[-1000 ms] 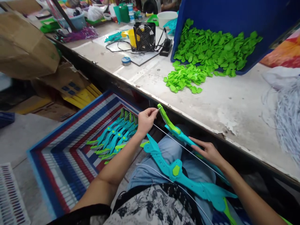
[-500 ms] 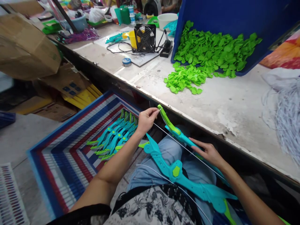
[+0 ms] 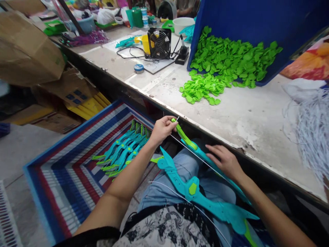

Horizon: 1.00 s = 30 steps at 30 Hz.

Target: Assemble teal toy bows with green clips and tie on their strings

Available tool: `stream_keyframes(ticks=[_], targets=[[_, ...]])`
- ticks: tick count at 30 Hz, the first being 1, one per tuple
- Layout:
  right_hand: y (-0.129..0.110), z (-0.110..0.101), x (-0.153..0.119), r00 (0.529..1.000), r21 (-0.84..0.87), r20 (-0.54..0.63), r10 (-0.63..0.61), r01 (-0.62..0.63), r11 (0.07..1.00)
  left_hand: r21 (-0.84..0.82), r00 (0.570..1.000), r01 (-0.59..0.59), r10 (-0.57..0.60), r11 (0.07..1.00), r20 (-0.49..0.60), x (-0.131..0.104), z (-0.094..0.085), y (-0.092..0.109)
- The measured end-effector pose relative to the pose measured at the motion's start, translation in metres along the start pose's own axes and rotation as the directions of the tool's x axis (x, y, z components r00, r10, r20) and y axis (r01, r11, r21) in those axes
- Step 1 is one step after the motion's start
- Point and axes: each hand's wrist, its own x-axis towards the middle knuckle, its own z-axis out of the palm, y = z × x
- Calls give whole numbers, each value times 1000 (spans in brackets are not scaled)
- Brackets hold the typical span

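My left hand (image 3: 162, 130) pinches the green tip of a turquoise toy bow (image 3: 183, 134), where an end of white cord pokes up past the fingers. The bow's white string (image 3: 190, 151) runs tight from near that tip down toward the lower right. My right hand (image 3: 226, 162) is over the bow's turquoise body, fingers apart and not gripping; whether it touches the bow I cannot tell. A second turquoise toy bow (image 3: 177, 178) with a green hexagonal piece lies across my lap, a white string hanging in a loose curve below it.
Several finished-looking bows lie in a striped crate (image 3: 64, 171) at left. On the worktable (image 3: 239, 127) are green plastic pieces (image 3: 203, 88), a tilted blue bin (image 3: 239, 20), a black fan (image 3: 159, 44), a blue-lidded tin (image 3: 139, 68) and white cords (image 3: 312, 127). Cardboard boxes (image 3: 28, 51) stand far left.
My right hand has lifted off the bow's body, its fingers now spread. My left hand has shifted slightly right over the green tip, and the cord end now shows above it.
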Motion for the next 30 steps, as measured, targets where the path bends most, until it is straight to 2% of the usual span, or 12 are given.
stream_keyframes(ticks=[3, 6, 9, 16, 18, 20, 22, 23, 24, 26, 27, 30], targets=[[-32, 1, 63, 982, 32, -150, -114, 120, 992, -6, 1000, 4, -4, 1000, 10, -6, -1, -1], [-55, 9, 127, 974, 190, -99, -204, 220, 957, -2, 1000, 19, -19, 1000, 15, -11, -4, -1], [-64, 15, 163, 966, 344, -21, -259, 250, 905, 11, 1000, 13, -14, 1000, 9, -15, -7, 1], [-83, 13, 161, 935, 372, 53, -351, 308, 876, -24, 994, 113, -113, 993, -9, -23, -11, -6], [-78, 15, 165, 944, 358, 52, -327, 288, 888, 65, 993, 111, -107, 992, -56, -26, -12, -12], [-60, 11, 179, 974, 364, 8, -225, 207, 908, 235, 985, 26, 14, 972, -169, -32, -11, -17], [-35, -1, 198, 989, 395, -145, 18, 41, 918, 360, 949, -93, 192, 928, -252, -42, -8, -21], [-24, -9, 208, 949, 425, -256, 186, -62, 903, 385, 932, -157, 266, 909, -247, -46, -6, -21], [-17, -17, 215, 867, 462, -363, 342, -151, 874, 387, 925, -215, 314, 896, -212, -49, -3, -21], [-21, -28, 217, 720, 498, -511, 469, -196, 845, 359, 936, -278, 335, 891, -105, -50, 1, -17], [-32, -28, 210, 716, 473, -554, 424, -149, 868, 317, 952, -265, 299, 911, -64, -47, 3, -14], [-88, -4, 170, 822, 253, -569, -34, 214, 944, -59, 999, 3, -5, 998, -42, -29, 3, 1]])
